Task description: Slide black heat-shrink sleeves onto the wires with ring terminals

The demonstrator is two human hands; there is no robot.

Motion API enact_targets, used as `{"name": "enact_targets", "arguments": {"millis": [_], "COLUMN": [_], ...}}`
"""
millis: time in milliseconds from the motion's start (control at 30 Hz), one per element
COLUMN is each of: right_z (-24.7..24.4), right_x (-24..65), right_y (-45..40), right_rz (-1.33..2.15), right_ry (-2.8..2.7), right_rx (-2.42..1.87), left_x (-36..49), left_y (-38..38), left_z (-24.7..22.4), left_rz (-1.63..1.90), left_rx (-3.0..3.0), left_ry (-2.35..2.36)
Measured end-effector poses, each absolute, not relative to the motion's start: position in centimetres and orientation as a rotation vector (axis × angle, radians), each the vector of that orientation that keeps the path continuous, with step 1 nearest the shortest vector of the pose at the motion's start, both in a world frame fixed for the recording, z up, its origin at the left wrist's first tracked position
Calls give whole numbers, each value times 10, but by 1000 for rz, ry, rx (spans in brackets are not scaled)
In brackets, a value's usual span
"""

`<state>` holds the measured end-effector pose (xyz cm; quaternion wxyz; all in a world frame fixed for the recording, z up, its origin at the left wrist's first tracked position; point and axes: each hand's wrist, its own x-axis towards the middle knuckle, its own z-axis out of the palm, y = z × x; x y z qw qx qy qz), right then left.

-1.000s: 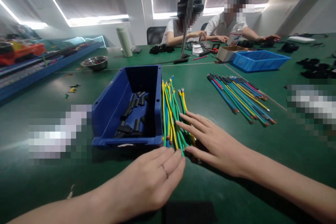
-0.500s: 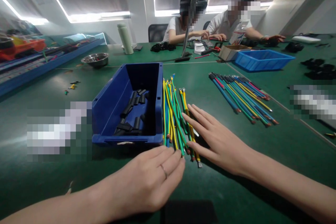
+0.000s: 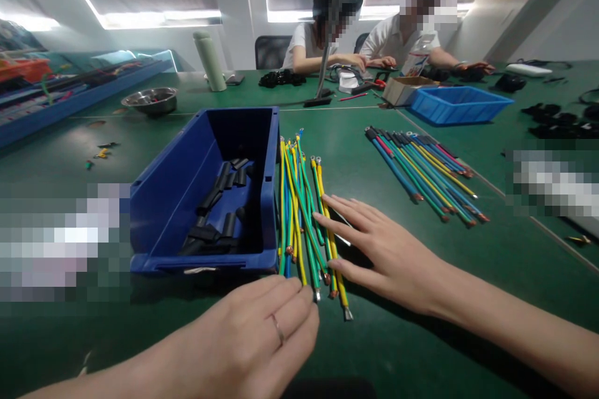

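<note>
Several short green, yellow and blue cables (image 3: 309,218) with metal lugs lie side by side against a dark blue bin (image 3: 206,262). My right hand (image 3: 384,249) is open, its fingers spread, the fingertips touching the rightmost yellow cable. At the near ends of the cables is my left hand (image 3: 262,330), a ring on one finger, its fingers curled and pressed together. What its fingertips hold, if anything, is hidden. Inside the bin lie several short black sleeves (image 3: 229,224).
A second bundle of cables (image 3: 421,174), some black-sleeved, lies to the right. Beyond are a light blue tray (image 3: 461,106), a cardboard box (image 3: 406,91), a metal bowl (image 3: 150,101) and a green bottle (image 3: 209,62). Two people (image 3: 304,47) sit across the table.
The view has shifted, so most things sit slightly further left. My left hand has drawn slightly back toward me from the cable ends. My right hand keeps its place by the cables.
</note>
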<state>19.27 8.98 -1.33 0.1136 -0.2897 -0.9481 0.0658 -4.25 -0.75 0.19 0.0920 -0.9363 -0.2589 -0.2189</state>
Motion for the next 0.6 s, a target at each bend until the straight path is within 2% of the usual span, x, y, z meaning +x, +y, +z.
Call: {"name": "enact_targets", "arguments": {"millis": [600], "right_z": [-9], "right_x": [191], "right_y": [83], "right_rz": [215], "right_ry": [-2791], "right_rx": [-626], "left_x": [-48], "left_y": [-1], "left_z": [0], "left_rz": [-633], "left_rx": [-2868], "left_ry": [-750]}}
